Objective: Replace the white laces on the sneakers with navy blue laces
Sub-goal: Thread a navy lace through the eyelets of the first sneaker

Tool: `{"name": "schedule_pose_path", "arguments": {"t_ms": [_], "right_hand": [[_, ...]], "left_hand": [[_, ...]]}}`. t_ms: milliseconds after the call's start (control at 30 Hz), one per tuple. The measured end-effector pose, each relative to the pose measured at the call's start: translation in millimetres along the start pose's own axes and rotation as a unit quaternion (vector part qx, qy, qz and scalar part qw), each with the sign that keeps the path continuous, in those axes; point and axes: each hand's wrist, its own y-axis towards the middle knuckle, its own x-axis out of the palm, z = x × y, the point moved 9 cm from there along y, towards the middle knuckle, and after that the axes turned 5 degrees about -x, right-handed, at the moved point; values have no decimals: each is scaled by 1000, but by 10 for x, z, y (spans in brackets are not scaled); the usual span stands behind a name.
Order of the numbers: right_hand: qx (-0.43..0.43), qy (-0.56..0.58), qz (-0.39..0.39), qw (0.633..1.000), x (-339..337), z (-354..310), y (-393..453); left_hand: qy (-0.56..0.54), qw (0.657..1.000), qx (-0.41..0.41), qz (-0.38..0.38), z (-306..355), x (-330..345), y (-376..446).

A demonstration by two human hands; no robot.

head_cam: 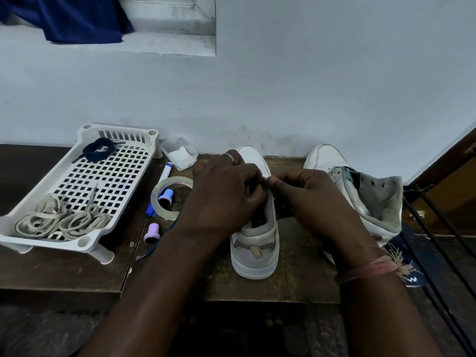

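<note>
Both hands are bunched over the near sneaker [253,243], heel toward us at the front middle of the table [296,284], and this is the fiddly bit: threading navy lace through the eyelets. The left hand [224,194] is curled down onto the shoe's throat, fingertips pinched in; the right hand [309,194] meets it thumb to thumb, fingers closed on something dark, seemingly the navy lace, though the lace itself is mostly hidden under the knuckles. Best to keep the tip pinched close to its end, feed it straight through the hole, then even out both sides before crossing. The second sneaker [360,191] waits at the right edge, tongue flopped open, eyelets bare. Off to the left, a tape roll [157,199] and markers lie by the white basket tray [85,240], the old white laces [61,222] heaped at its near end and another navy lace bundle [98,149] at its far corner.
</note>
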Motion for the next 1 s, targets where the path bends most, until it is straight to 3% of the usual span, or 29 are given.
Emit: {"name": "schedule_pose_path", "arguments": {"t_ms": [367,633,833,1000], "right_hand": [[-18,-40,9,999,-12,-17,-3],[1,19,16,1000,-18,28,3],[8,30,30,999,-36,58,13],[11,38,31,999,-44,76,17]], "left_hand": [[-11,999,-31,-8,-14,0,7],[-3,1000,-10,-10,-1,2,3],[-96,994,-53,-17,-102,33,2],[-145,983,-85,-68,-185,74,0]]}}
